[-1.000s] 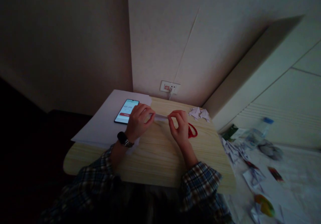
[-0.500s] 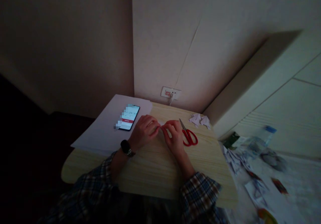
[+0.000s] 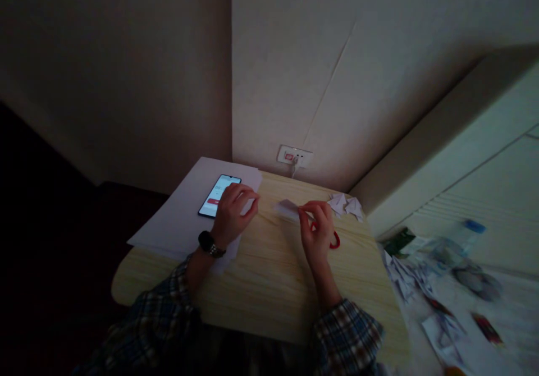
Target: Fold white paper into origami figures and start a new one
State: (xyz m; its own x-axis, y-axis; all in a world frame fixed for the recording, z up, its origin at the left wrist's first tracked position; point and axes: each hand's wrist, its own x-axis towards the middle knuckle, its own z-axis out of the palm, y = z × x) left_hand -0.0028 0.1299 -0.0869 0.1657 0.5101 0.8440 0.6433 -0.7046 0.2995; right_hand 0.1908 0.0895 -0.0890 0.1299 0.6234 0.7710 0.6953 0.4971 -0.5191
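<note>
My right hand pinches a small piece of white paper by its right end, above the wooden tabletop. The scissors' red handle shows partly behind that hand; the rest is hidden. My left hand, with a dark watch on its wrist, is apart from the paper. Its thumb and fingertips come together, and nothing shows between them. It hovers over the lower right part of a lit phone, which lies on white paper sheets.
Two folded white paper shapes lie at the table's back right corner. Behind the table, a wall socket holds a plug with a cable. Right of the table are a blue-capped bottle, paper pieces and other clutter.
My hands have moved apart: the left has let go of the paper and now covers part of the phone. The right keeps the paper, moving right in front of the scissors. The view has shifted slightly.
</note>
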